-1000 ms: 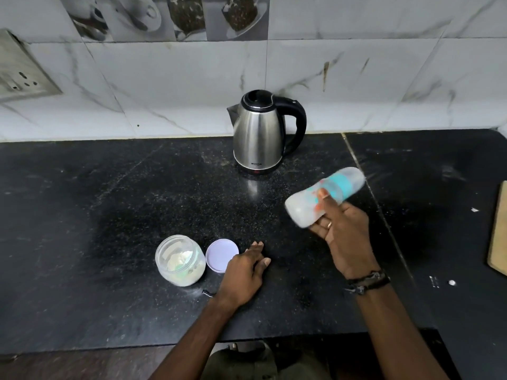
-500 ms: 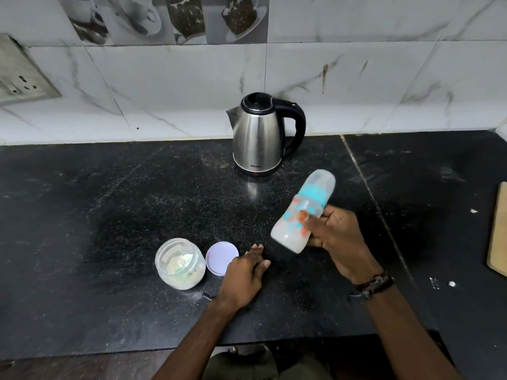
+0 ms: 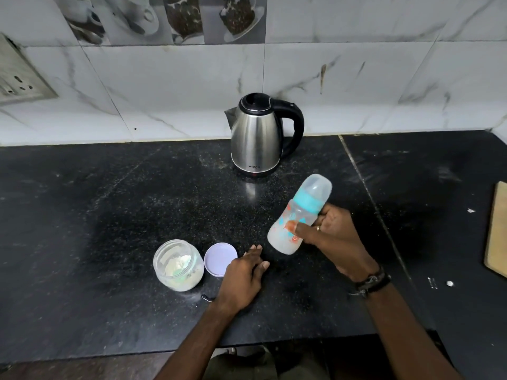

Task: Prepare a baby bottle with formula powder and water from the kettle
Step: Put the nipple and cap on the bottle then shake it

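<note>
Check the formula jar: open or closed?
Open: the formula jar has no lid on; its lid lies beside it on the counter.

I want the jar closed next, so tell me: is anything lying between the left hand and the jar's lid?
Nothing visible does. The left hand rests open on the countertop, right beside the lid, which lies flat between it and the open jar. The baby bottle is held off to the right in the right hand.
</note>
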The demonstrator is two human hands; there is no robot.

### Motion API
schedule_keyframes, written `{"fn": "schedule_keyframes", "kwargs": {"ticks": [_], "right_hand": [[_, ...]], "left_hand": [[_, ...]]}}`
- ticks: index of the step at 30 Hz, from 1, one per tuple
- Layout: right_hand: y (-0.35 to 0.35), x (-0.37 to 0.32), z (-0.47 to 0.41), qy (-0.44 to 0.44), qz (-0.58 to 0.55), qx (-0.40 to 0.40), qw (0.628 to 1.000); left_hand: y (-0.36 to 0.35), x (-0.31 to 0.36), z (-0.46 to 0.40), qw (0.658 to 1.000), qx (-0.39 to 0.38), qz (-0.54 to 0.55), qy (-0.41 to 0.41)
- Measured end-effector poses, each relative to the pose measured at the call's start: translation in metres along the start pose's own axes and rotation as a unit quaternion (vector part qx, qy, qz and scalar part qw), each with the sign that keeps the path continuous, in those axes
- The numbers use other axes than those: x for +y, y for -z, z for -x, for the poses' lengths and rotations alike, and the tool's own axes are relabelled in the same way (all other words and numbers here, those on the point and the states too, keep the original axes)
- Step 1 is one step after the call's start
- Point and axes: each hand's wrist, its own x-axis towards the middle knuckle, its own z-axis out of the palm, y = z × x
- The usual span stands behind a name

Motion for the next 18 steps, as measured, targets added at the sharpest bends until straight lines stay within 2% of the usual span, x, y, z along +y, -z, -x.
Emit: {"fn": "schedule_keyframes", "kwargs": {"ticks": [3,5,7,9,11,13,15,18], "right_hand": [[-0.002,-0.002,0.001,0.002,-0.102,0.014,0.995],[0.000,0.000,-0.003,0.021,-0.039,0.027,0.999],[0.000,0.000,-0.002,0.008,0.010,0.002,1.000],[0.003,0.003,0.002,0.006,-0.029,-0.016,0.999],[0.003,0.000,0.002,0.010,-0.082,0.005,0.997],[0.007,0.005,-0.002,0.028,-0.025,0.023,0.999],[0.006,0.006,-0.001,0.013,0.023,0.000,1.000],[0.006,0.009,0.006,0.024,-0.013,-0.001,1.000]], "left_hand": [[0.000,0.000,-0.001,1.000,0.003,-0.002,0.006],[-0.001,0.000,0.000,1.000,0.003,-0.005,0.007],[-0.001,-0.001,0.000,1.000,0.005,-0.007,0.000],[-0.002,-0.002,-0.001,1.000,0.004,-0.005,0.000],[-0.002,-0.002,-0.001,1.000,0.003,-0.005,0.007],[-0.003,-0.002,-0.001,1.000,0.004,-0.010,0.006],[-0.002,-0.002,-0.001,1.000,0.004,-0.009,0.002],[-0.002,-0.002,-0.001,1.000,0.007,-0.009,0.004]]}}
